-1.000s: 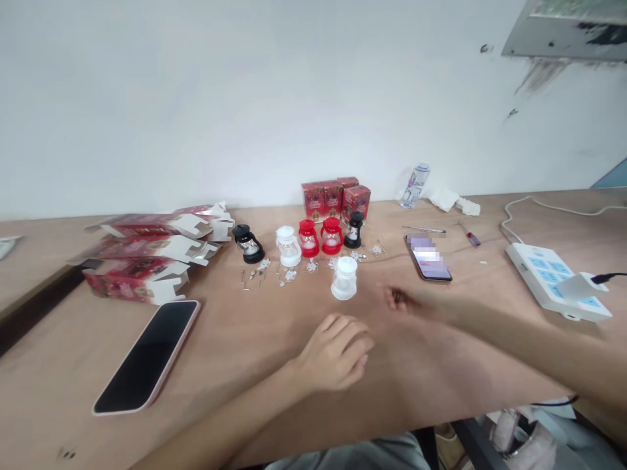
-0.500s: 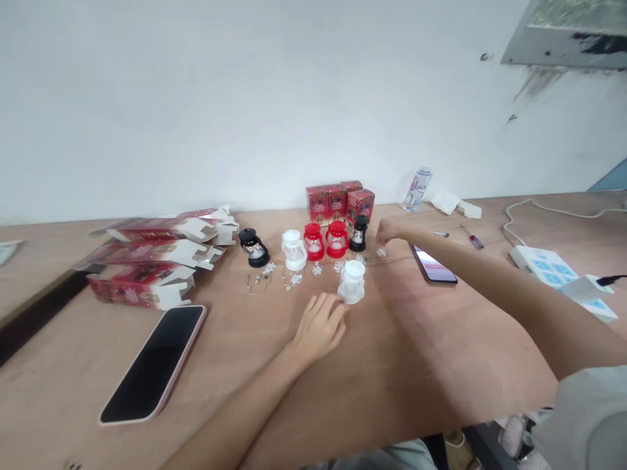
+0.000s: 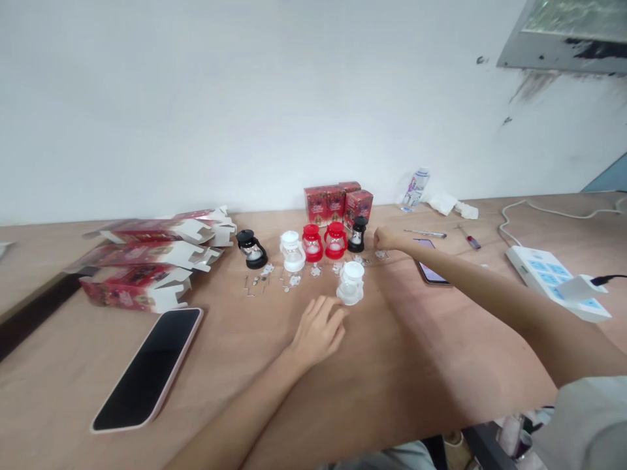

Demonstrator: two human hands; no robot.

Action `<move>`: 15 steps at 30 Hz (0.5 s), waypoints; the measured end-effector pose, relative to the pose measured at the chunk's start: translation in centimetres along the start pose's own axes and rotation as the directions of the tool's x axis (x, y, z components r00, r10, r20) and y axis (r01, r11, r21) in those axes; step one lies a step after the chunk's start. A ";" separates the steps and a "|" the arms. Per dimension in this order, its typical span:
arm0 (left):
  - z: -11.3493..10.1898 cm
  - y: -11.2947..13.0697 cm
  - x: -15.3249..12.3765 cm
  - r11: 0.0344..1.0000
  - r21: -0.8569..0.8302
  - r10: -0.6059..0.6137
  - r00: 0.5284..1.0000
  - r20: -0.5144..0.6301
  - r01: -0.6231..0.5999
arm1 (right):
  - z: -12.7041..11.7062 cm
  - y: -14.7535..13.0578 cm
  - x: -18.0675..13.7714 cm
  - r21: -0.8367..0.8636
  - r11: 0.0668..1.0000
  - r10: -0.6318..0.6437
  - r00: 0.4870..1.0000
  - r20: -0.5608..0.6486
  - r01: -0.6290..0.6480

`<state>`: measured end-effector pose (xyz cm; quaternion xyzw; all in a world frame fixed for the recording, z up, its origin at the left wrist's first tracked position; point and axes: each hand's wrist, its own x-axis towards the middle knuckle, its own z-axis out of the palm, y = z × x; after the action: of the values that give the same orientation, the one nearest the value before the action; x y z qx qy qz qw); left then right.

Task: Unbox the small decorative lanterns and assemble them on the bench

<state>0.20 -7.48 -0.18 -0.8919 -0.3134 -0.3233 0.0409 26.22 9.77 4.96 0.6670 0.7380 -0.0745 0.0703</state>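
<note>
My left hand (image 3: pixel 318 329) lies flat on the wooden table (image 3: pixel 421 365), fingers stretched out, just short of a white toy lantern (image 3: pixel 351 283). My right hand (image 3: pixel 386 239) is stretched far forward with its fingers curled together, beside a black lantern (image 3: pixel 356 234) and over small metal parts (image 3: pixel 381 254). What the fingers hold is too small to make out. Two red lanterns (image 3: pixel 324 241), another white lantern (image 3: pixel 292 251) and a tilted black lantern (image 3: pixel 251 249) stand in a row, with more small parts (image 3: pixel 267 274) in front.
Red boxes (image 3: pixel 337 202) stand behind the lanterns. Flattened red-and-white cartons (image 3: pixel 151 258) lie at the left, a dark phone (image 3: pixel 149 369) near me. At the right are a second phone (image 3: pixel 431 271), a screwdriver (image 3: pixel 470 240), a bottle (image 3: pixel 414 189) and a white power strip (image 3: pixel 553 281).
My right hand swept from the table's middle out to the small parts beside the black lantern. My left hand slid forward a little toward the white lantern.
</note>
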 end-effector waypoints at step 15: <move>0.2 0.0 0.0 0.999 0.044 -0.013 0.999 0.045 0.011 | -1.7 -5.6 -11.7 0.438 0.802 -0.151 0.846 -0.511 0.407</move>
<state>0.33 -7.38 -0.34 -0.8959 -0.3267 -0.2965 0.0516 21.86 -1.83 9.11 0.5385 0.7761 -0.1280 -0.3022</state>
